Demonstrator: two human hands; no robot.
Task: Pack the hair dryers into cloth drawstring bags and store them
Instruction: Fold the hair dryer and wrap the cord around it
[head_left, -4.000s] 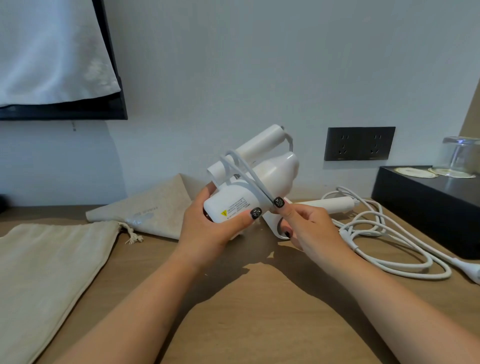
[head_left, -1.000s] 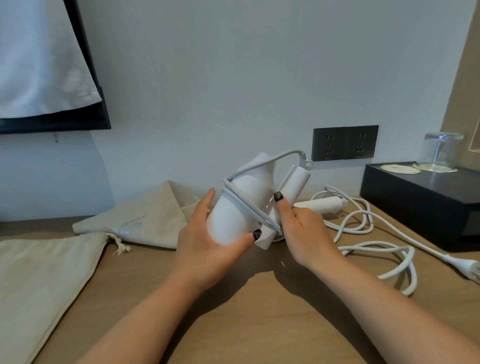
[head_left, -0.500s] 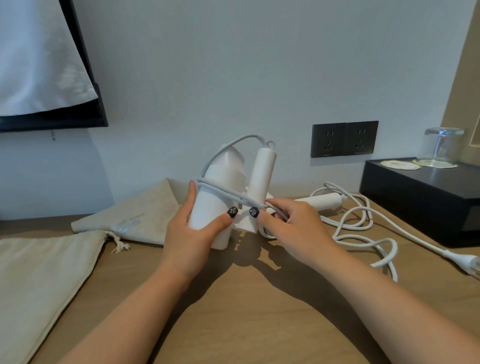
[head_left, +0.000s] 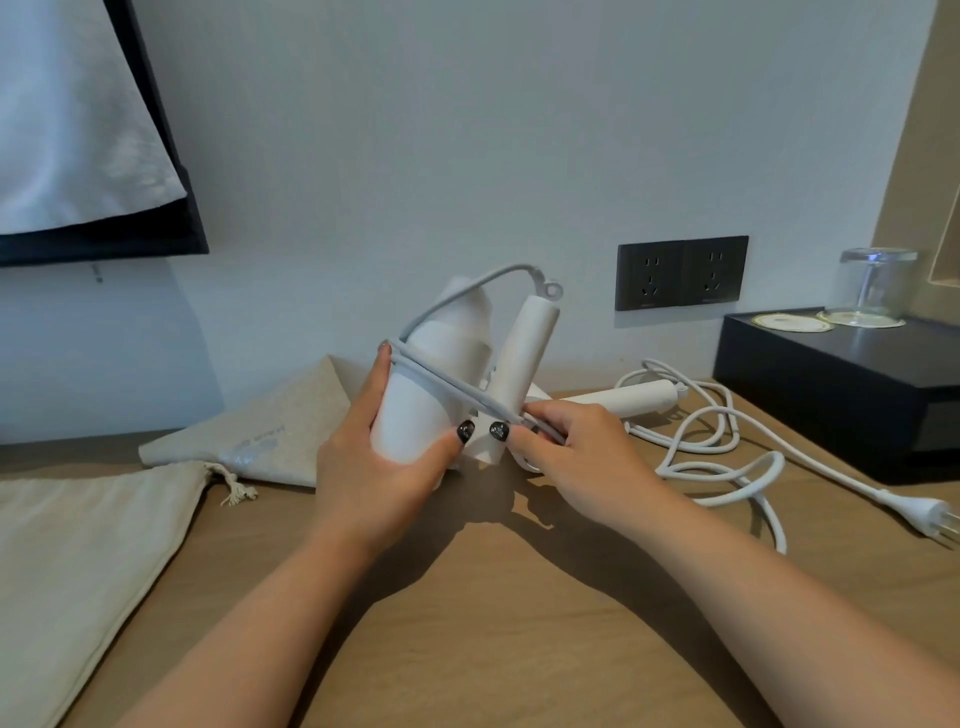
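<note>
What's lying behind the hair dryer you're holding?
Behind the held hair dryer lies a second hair dryer on the table: only its handle shows, its body is covered. A cloth bag lies behind too.

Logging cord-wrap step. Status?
Left hand grips white plastic hair dryer. Right hand pinches its white cord across barrel. Beige cloth drawstring bag lies left, unused.

The left grip (head_left: 374, 467) and right grip (head_left: 576, 452) meet over the counter (head_left: 493, 623), with the dryer (head_left: 421, 410) between them and its cord (head_left: 452, 387) across it. Behind the left grip lies a bag (head_left: 270, 441); left of that, nearer the camera, a second bag (head_left: 78, 561). Just behind the right grip lies a second dryer (head_left: 623, 399); to the right, loose cord (head_left: 727, 457) runs to a plug (head_left: 924, 517). Farther right stands a box (head_left: 841, 395) carrying a glass (head_left: 875, 286).
</note>
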